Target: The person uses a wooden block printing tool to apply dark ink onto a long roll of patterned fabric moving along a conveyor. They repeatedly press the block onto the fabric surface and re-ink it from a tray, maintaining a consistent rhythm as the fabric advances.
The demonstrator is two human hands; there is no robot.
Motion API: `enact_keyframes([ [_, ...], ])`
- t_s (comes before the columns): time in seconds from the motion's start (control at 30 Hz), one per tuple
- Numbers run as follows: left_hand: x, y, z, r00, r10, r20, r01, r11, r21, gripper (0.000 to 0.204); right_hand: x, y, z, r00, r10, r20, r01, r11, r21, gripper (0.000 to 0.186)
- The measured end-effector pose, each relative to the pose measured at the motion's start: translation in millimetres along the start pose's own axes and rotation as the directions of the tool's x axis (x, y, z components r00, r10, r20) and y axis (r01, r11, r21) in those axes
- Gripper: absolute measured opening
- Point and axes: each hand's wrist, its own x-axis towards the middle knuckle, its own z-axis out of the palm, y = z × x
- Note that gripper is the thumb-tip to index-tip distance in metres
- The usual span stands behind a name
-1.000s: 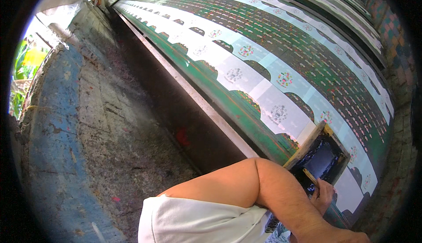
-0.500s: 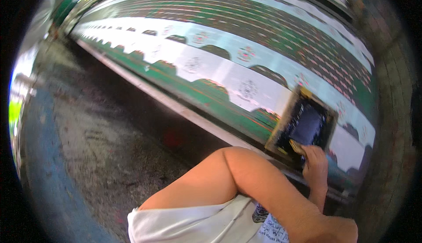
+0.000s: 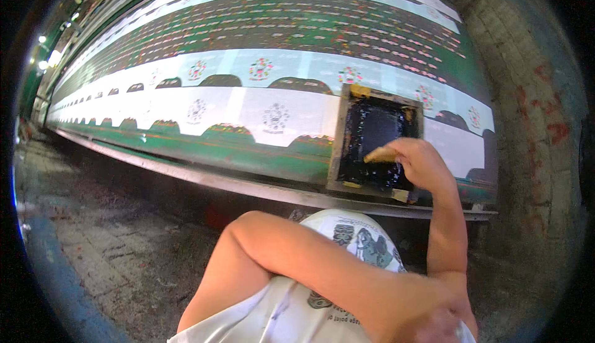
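On the printed cloth (image 3: pixel 266 104), the right hand (image 3: pixel 416 164) grips a wooden scraper (image 3: pixel 380 155) inside the printing frame (image 3: pixel 338 138). The left hand (image 3: pixel 437 325) lies against the right forearm; its grip cannot be told.

This is a textile printing workshop: a very long table (image 3: pixel 186 172) runs from nine o'clock to three, stretched with green-and-white patterned cloth (image 3: pixel 260 64) (repeating floral motifs), and a wooden-framed printing screen (image 3: pixel 372 141) rests on it above a stained concrete floor (image 3: pixel 93 237).
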Motion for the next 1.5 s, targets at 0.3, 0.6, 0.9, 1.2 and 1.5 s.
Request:
enact_keyframes([
  [0.3, -114, -19, -110, 0.791, -0.602, -0.107, 0.609, 0.763, 0.214, 0.016, 67, 62, 8, 0.952, 0.067, -0.297, -0.108, 0.986, -0.124, 0.034],
  [0.6, -210, -6, -134, 0.212, -0.787, -0.579, 0.931, 0.342, -0.124, 0.035, 46, 52, 30, 0.956, -0.016, -0.294, -0.019, 0.993, -0.116, 0.048],
  [0.9, -224, -57, -149, 0.076, -0.623, -0.779, 0.896, 0.386, -0.222, 0.023, -29, -20, 52, 0.969, -0.035, -0.244, 0.009, 0.994, -0.109, 0.045],
  [1.2, -251, -77, -156, 0.271, -0.557, -0.785, 0.929, 0.366, 0.061, 0.01, -63, -48, 71, 0.968, 0.025, -0.249, -0.03, 0.999, -0.014, 0.04],
  [1.5, -248, -88, -147, 0.301, -0.655, -0.693, 0.953, 0.185, 0.239, 0.066, -92, -38, 80, 0.817, 0.222, -0.532, -0.22, 0.973, 0.069, 0.035],
])
